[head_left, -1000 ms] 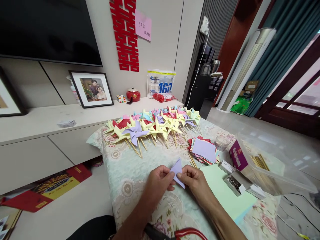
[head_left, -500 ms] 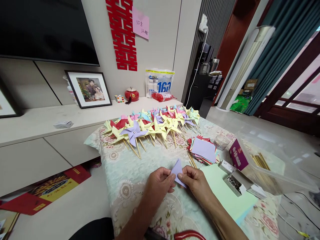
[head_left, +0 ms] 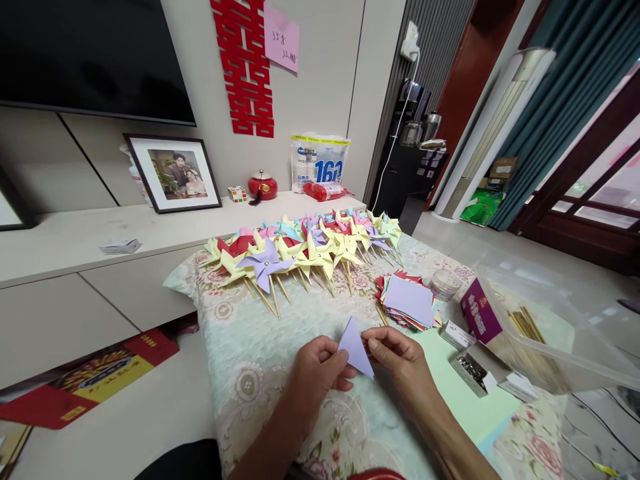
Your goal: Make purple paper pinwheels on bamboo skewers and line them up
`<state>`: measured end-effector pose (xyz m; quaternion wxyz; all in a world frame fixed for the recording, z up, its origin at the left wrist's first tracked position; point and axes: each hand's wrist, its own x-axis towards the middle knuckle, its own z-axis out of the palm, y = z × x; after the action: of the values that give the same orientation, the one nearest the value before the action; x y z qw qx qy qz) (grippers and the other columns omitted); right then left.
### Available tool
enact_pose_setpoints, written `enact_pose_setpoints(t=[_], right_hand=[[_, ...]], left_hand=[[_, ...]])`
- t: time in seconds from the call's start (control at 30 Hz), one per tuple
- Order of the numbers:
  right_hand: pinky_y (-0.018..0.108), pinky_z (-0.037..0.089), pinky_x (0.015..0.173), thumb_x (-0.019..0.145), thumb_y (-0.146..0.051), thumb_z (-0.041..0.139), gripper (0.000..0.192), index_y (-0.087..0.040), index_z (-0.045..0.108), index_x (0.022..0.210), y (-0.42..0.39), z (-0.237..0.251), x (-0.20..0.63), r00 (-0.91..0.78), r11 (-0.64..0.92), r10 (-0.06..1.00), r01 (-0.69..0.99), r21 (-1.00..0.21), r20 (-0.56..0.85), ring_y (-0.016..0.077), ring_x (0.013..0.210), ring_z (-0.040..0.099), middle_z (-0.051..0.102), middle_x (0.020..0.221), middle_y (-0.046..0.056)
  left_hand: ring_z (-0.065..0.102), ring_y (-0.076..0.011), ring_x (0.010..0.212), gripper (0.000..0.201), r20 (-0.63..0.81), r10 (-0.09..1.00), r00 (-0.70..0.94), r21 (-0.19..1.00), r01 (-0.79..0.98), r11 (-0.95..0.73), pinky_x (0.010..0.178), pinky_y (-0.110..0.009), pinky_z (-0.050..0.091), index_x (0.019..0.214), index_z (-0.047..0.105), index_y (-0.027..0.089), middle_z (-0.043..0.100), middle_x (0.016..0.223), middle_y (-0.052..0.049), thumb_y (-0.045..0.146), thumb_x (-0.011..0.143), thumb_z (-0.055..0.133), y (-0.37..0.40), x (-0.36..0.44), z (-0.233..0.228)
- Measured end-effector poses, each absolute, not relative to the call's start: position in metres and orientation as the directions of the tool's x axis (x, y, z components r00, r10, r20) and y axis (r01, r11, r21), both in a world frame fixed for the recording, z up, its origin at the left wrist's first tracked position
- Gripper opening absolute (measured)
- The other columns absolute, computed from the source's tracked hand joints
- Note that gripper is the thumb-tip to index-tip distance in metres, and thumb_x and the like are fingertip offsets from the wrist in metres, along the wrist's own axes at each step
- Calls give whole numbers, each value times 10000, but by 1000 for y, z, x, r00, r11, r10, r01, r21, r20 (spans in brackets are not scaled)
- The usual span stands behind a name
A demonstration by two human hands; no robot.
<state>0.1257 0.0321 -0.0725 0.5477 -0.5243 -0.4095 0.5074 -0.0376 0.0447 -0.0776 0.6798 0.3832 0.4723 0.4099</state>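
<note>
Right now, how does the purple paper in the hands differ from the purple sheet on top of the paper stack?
The purple paper in the hands is folded into a triangle; the top sheet of the stack is a flat, unfolded square. The folded paper is pinched between the left hand and right hand above the cloth; the stack sheet lies untouched on other coloured sheets. Both are the same pale purple.

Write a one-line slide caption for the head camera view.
Left hand and right hand pinch a folded lilac paper triangle above a floral cloth, near rows of paper pinwheels.
</note>
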Motion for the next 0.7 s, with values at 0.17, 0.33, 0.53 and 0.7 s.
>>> enact_pose_setpoints(t=[0.17,0.33,0.53,0.7], right_hand=[[250,418,622,632,-444,882,343,-198,763,840,32,-75,124,122,-159,972,-290,-944,-201,131,625,583,712,704,6],[248,421,610,631,-426,891,356,-175,760,847,31,-72,122,50,-226,965,-338,-914,-257,133,605,586,682,648,-1],[245,431,608,621,-407,902,367,-161,760,854,30,-69,120,12,-249,963,-349,-903,-270,136,610,602,706,676,15],[240,427,588,622,-394,904,369,-166,744,864,29,-72,119,11,-218,972,-335,-917,-235,134,599,607,731,711,29]], left_hand=[[673,-163,650,207,-286,916,281,915,-205,349,571,-254,544,733,596,154,725,695,-62,317,753,722,45,-39,-84],[668,-158,634,218,-287,910,299,909,-214,357,556,-251,543,766,628,141,726,721,-69,336,753,724,43,-40,-86],[660,-159,613,272,-307,905,293,905,-206,373,529,-247,530,850,674,114,722,719,-76,348,718,719,44,-38,-84],[652,-165,622,325,-266,908,324,920,-197,339,566,-273,547,919,669,113,685,690,-47,371,725,707,43,-35,-82]])
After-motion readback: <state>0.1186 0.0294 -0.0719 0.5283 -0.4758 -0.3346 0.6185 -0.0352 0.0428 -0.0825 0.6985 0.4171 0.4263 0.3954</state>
